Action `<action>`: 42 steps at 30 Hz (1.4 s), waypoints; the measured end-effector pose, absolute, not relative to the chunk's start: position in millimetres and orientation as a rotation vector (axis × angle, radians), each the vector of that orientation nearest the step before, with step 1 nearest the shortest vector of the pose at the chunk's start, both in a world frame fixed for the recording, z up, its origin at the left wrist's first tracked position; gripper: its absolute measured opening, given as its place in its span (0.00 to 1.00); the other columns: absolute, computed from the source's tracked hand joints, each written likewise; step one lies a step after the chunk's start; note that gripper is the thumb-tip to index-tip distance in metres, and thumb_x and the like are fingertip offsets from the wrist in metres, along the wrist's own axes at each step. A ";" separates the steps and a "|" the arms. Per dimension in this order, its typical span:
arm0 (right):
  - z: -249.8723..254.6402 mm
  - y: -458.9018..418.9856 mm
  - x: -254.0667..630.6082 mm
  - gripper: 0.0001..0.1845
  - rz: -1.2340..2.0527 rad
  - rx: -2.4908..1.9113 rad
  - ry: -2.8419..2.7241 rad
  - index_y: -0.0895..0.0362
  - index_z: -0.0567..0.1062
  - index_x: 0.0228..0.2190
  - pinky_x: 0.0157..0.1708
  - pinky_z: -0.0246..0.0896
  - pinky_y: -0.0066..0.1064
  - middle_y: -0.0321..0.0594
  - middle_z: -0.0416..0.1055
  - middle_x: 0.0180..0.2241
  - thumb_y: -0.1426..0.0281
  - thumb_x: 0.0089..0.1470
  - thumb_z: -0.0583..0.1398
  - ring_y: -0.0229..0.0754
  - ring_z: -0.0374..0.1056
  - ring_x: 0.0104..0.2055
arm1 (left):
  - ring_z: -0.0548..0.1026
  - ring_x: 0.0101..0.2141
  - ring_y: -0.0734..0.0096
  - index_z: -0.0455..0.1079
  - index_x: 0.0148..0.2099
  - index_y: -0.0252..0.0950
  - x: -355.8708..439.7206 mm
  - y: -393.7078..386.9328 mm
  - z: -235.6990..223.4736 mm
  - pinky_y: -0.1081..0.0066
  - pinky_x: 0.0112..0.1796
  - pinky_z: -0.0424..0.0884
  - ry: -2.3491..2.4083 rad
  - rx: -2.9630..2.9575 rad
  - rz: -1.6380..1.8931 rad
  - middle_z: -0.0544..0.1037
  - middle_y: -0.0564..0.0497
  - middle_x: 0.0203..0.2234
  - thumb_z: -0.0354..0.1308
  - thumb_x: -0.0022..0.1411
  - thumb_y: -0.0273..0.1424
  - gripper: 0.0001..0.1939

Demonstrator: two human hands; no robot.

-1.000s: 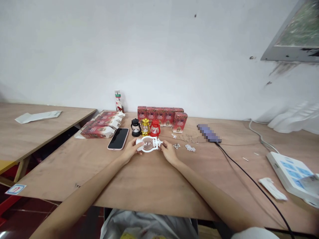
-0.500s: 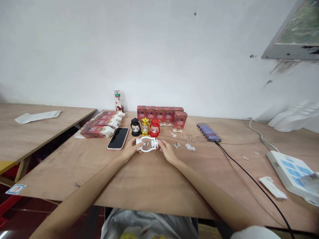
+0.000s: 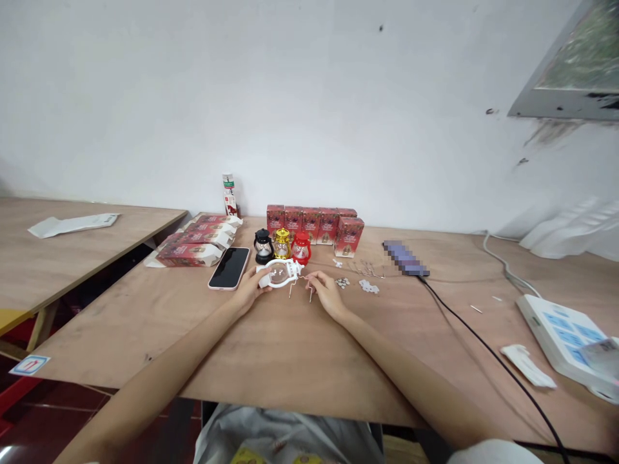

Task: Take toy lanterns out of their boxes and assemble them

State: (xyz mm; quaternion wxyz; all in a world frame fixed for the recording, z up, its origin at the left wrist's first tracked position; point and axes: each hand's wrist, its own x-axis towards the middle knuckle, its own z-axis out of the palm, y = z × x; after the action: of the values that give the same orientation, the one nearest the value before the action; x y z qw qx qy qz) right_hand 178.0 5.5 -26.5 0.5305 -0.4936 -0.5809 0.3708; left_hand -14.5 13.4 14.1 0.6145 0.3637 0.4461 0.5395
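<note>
My left hand (image 3: 250, 288) is closed around the base of a small white lantern (image 3: 279, 273), which lies on its side with its top pointing right. The lantern has a clear, rounded middle. Between the fingertips of my right hand (image 3: 325, 291) is a thin bent wire handle (image 3: 304, 278), close to the lantern's top. Its two ends hang down; whether it touches the lantern I cannot tell. Just behind stand a black lantern (image 3: 263, 247), a gold lantern (image 3: 282, 245) and a red lantern (image 3: 300, 249), all upright.
Red boxes (image 3: 348, 237) stand in a row behind the lanterns; opened boxes (image 3: 189, 253) lie left. A phone (image 3: 229, 268) is beside my left hand. Button cells (image 3: 342, 283), white tabs (image 3: 369, 287) and wire handles (image 3: 370, 268) lie right. A cabled phone (image 3: 405, 258) and white device (image 3: 563, 335) sit farther right.
The white lantern has tilted, its top rising slightly and moving a little left, away from my right fingers. The wire handle now shows clearly between my right fingertips and the lantern's top.
</note>
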 end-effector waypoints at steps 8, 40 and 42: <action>-24.3 4.7 177.5 0.11 0.876 -1.154 -1.399 0.56 0.72 0.27 0.27 0.56 0.29 0.33 0.68 0.19 0.62 0.42 0.59 0.37 0.61 0.23 | 0.71 0.22 0.78 0.70 0.31 0.32 -16.4 16.5 20.2 0.79 0.21 0.68 0.994 0.666 1.244 0.74 0.52 0.23 0.59 0.53 0.27 0.03; -17.7 -11.9 175.1 0.07 0.218 -1.153 -2.084 0.55 0.74 0.26 0.35 0.55 0.33 0.41 0.69 0.30 0.71 0.50 0.56 0.41 0.62 0.33 | 0.71 0.22 0.78 0.68 0.31 0.33 -16.4 13.5 26.5 0.80 0.21 0.67 0.955 0.575 1.227 0.74 0.53 0.23 0.54 0.58 0.26 0.04; -19.3 -14.9 173.7 0.07 0.031 -1.113 -2.112 0.55 0.74 0.28 0.36 0.54 0.34 0.42 0.68 0.31 0.71 0.52 0.55 0.42 0.61 0.35 | 0.71 0.22 0.78 0.69 0.32 0.33 -16.5 13.5 26.7 0.80 0.21 0.67 0.952 0.577 1.223 0.74 0.53 0.23 0.53 0.58 0.26 0.04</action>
State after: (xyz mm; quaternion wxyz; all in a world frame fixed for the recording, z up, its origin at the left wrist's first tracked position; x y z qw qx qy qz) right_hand 173.7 -14.9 -19.3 0.3682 -0.4333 -0.8225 0.0120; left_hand -16.5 13.5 26.7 0.6772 0.2566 0.4238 0.5441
